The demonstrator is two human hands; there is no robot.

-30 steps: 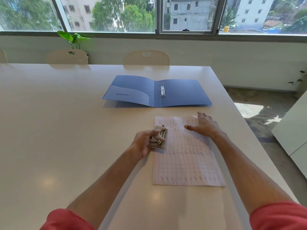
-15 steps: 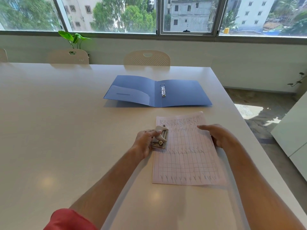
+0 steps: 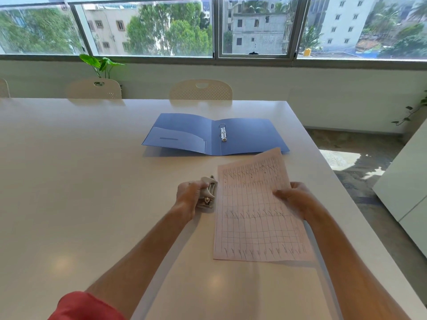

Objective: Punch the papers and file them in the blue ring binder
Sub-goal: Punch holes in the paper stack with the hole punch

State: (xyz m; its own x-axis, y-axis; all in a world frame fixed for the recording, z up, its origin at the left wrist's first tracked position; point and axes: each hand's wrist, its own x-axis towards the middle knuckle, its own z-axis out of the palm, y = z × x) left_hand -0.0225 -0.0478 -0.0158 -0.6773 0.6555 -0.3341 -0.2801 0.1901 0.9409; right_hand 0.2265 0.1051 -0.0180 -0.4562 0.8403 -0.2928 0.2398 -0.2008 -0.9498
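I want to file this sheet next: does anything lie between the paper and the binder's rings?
Nothing visible does. The paper, pinched by the right hand, faces bare table up to the open blue binder; its rings look closed.

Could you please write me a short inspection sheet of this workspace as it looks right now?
Surface: white table, glossy, with light reflections.
Job's things: blue ring binder lies open and flat, rings upright at the spine; gridded paper is lifted at its far right corner; hole punch sits at the paper's left edge.
Clutter: nothing seen.
Hands: left hand grips the hole punch; right hand pinches the paper's right edge.
Cables: nothing seen.
Surroundings: two chairs behind the table, potted plant, windows, white cabinet to the right.
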